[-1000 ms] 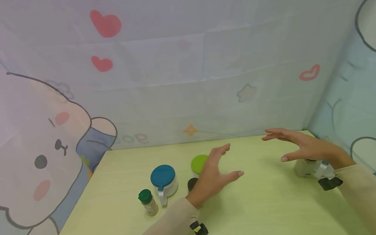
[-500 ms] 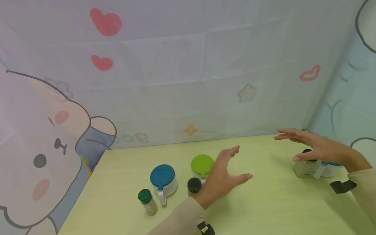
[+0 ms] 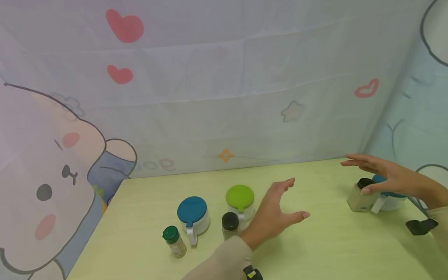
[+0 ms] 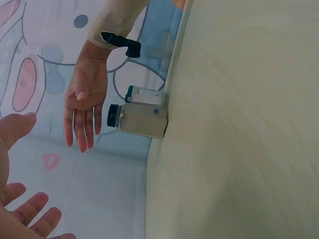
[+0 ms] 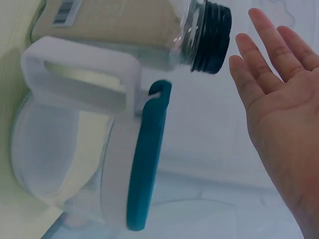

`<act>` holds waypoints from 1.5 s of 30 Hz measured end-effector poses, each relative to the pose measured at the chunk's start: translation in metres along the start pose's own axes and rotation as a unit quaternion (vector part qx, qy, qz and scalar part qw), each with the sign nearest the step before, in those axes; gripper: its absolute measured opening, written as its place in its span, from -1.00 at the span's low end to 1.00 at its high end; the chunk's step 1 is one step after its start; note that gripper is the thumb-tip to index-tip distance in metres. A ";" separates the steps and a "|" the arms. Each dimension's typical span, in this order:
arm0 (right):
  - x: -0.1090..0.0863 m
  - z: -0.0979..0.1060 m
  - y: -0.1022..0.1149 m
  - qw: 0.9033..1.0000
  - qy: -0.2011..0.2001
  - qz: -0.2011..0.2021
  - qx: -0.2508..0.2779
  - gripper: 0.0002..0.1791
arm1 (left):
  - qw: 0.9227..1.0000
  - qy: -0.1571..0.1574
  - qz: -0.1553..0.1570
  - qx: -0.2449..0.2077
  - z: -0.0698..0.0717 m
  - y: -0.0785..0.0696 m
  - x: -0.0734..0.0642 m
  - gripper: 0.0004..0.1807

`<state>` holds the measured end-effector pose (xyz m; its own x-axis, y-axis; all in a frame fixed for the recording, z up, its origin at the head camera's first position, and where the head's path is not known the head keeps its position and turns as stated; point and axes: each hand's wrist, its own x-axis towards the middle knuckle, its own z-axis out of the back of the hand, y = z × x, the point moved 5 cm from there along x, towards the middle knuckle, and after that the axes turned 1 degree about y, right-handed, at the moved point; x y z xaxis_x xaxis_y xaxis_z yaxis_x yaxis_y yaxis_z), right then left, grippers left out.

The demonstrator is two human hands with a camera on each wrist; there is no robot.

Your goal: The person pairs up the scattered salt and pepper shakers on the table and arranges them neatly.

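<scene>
My left hand [image 3: 267, 217] hovers over the table with thumb and fingers spread apart, holding nothing. It partly covers a lime-green-lidded jar with a white handle [image 3: 240, 197] and is near a black-capped jar [image 3: 230, 222]. At the right, my right hand [image 3: 399, 177] hangs above a square clear jar with a black screw lid [image 3: 360, 199], filled with something pale. Behind that jar stands a handled container with a blue lid [image 5: 147, 169], partly hidden by the hand in the head view. In the right wrist view my fingers [image 5: 266, 59] are straight and apart from the black lid.
A blue-lidded handled jar [image 3: 192, 212] and a small green-capped shaker [image 3: 175, 243] stand on the left of the pale yellow-green table [image 3: 315, 249]. A printed curtain [image 3: 210, 97] hangs along the table's back edge.
Both hands have moved to the right, the right one farther over the black-lidded jar. The lime-green lid and the black-capped jar at left have come out from behind my left hand.
</scene>
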<state>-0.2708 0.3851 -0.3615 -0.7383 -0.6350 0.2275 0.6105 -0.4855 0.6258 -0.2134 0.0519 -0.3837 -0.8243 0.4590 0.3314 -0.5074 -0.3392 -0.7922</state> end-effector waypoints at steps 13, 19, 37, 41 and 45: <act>-0.026 0.012 -0.014 0.999 -0.033 0.002 0.002 0.00 | 0.999 -0.004 -0.040 -0.004 -0.013 0.002 0.004 -0.15; -0.040 0.016 -0.025 0.997 -0.057 -0.047 -0.012 0.00 | 0.998 -0.012 -0.065 -0.008 -0.019 0.002 0.007 -0.18; -0.071 0.017 -0.059 0.991 -0.098 -0.091 -0.027 0.06 | 0.997 0.026 -0.066 -0.026 -0.042 0.010 0.013 -0.18; -0.074 0.016 -0.062 0.988 -0.100 -0.116 -0.020 0.04 | 0.997 0.030 -0.073 -0.025 -0.045 0.011 0.015 -0.17; -0.076 0.017 -0.066 0.988 -0.101 -0.115 -0.011 0.04 | 0.996 0.034 -0.077 -0.023 -0.048 0.011 0.019 -0.17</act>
<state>-0.2594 0.4755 -0.4077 -0.8990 -0.3743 0.2275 0.4246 -0.6169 0.6627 -0.2219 0.0965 -0.4108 -0.7176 0.5581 0.4166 -0.6133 -0.2229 -0.7578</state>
